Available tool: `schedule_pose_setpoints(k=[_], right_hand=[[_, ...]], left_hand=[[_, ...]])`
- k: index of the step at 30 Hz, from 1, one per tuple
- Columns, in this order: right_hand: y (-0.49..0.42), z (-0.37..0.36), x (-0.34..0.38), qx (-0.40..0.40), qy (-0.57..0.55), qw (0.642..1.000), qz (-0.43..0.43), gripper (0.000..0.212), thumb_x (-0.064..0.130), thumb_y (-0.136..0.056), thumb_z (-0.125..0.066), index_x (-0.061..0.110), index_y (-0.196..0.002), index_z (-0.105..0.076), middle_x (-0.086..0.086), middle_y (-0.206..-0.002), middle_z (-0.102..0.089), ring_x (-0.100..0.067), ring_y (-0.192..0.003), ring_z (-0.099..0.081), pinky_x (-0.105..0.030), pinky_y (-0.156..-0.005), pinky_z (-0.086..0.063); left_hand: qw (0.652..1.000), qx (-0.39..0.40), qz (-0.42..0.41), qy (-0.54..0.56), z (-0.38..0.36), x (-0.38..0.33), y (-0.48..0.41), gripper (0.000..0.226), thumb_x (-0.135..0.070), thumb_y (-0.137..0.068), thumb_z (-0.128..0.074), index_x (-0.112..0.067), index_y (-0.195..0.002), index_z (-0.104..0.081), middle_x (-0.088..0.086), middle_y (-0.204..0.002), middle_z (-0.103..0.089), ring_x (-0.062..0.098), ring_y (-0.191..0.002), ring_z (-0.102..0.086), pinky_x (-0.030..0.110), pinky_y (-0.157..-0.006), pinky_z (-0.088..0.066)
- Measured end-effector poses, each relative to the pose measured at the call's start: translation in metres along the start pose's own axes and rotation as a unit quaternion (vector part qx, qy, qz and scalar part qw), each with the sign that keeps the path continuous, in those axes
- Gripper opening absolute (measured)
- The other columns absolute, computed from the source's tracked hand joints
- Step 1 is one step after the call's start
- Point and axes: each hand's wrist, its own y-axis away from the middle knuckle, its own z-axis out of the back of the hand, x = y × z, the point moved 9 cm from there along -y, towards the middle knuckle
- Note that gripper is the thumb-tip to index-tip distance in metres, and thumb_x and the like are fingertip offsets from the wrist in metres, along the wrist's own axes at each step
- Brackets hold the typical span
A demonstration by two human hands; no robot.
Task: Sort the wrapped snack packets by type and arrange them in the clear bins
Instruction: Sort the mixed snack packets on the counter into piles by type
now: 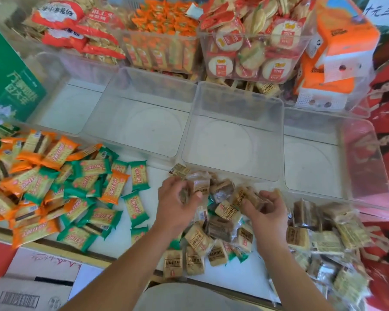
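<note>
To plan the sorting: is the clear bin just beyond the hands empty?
Empty. The bin shows only its bare floor; the packets lie outside it.

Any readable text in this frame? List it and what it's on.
"十元三" on the white sign, top right; rest cut off by the edge.
Green box: big characters, upside down, unreadable.
Red bags, orange packets, green packets, brown packets: print too blurred.

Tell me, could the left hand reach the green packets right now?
Probably yes: only bare table separates the left hand from the nearest green packets, though it grips a brown packet.
</note>
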Motion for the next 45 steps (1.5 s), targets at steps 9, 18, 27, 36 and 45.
schedule_pose_setpoints(k=[9, 18, 27, 36, 45], right_hand=[[0.017, -0.034, 0.033, 0.041, 0.011, 0.997, 0.061, 0.044, 0.019, -0.084, -0.083, 0.028, -0.12, -0.06, 0.015, -0.11, -0.067, 0.012, -0.085, -0.062, -0.016, -0.074, -0.048], [0.005, -0.07, 0.011, 0.1, 0.107, 0.989, 0.023, 0.063, 0.045, -0.084, -0.08, 0.034, -0.138, -0.049, 0.018, -0.124, -0.057, -0.004, -0.109, -0.056, -0.02, -0.078, -0.045], [-0.006, -0.072, 0.009, 0.105, 0.07, 0.991, -0.047, 0.078, 0.042, -0.077, -0.088, 0.033, -0.144, -0.049, 0.005, -0.132, -0.055, -0.016, -0.109, -0.058, -0.032, -0.083, -0.046], [-0.002, -0.058, 0.011, 0.092, 0.03, 0.995, -0.039, 0.072, 0.031, -0.079, -0.088, 0.035, -0.14, -0.05, 0.002, -0.124, -0.056, -0.005, -0.097, -0.058, -0.024, -0.075, -0.045], [-0.002, -0.018, -0.005, 0.024, 0.002, 0.998, -0.051, 0.061, 0.05, -0.066, -0.092, 0.05, -0.117, -0.058, -0.005, -0.128, -0.061, -0.026, -0.117, -0.063, -0.053, -0.105, -0.049]], left_hand=[[0.99, 0.135, 0.04, -0.015, -0.016, 0.015, -0.046, 0.075, -0.044, -0.079, -0.086, -0.034, -0.138, -0.041, -0.019, -0.125, -0.055, 0.003, -0.115, -0.054, 0.015, -0.092, -0.04], [0.987, 0.148, -0.005, -0.055, -0.025, 0.014, -0.06, 0.075, -0.064, -0.055, -0.088, -0.037, -0.119, -0.061, -0.02, -0.11, -0.062, -0.002, -0.099, -0.06, 0.03, -0.088, -0.057], [0.976, 0.185, 0.048, -0.103, -0.021, 0.031, -0.041, 0.105, -0.071, -0.055, -0.086, -0.038, -0.145, -0.042, -0.013, -0.13, -0.049, 0.011, -0.126, -0.047, 0.039, -0.108, -0.047], [0.987, 0.146, 0.044, -0.059, -0.038, 0.01, -0.037, 0.096, -0.064, -0.053, -0.087, -0.048, -0.136, -0.041, -0.023, -0.126, -0.061, 0.01, -0.115, -0.06, 0.039, -0.096, -0.056], [0.996, 0.083, 0.033, -0.022, -0.014, 0.006, -0.029, 0.096, -0.044, -0.073, -0.083, -0.037, -0.152, -0.03, -0.016, -0.125, -0.06, 0.007, -0.113, -0.059, 0.032, -0.097, -0.053]])
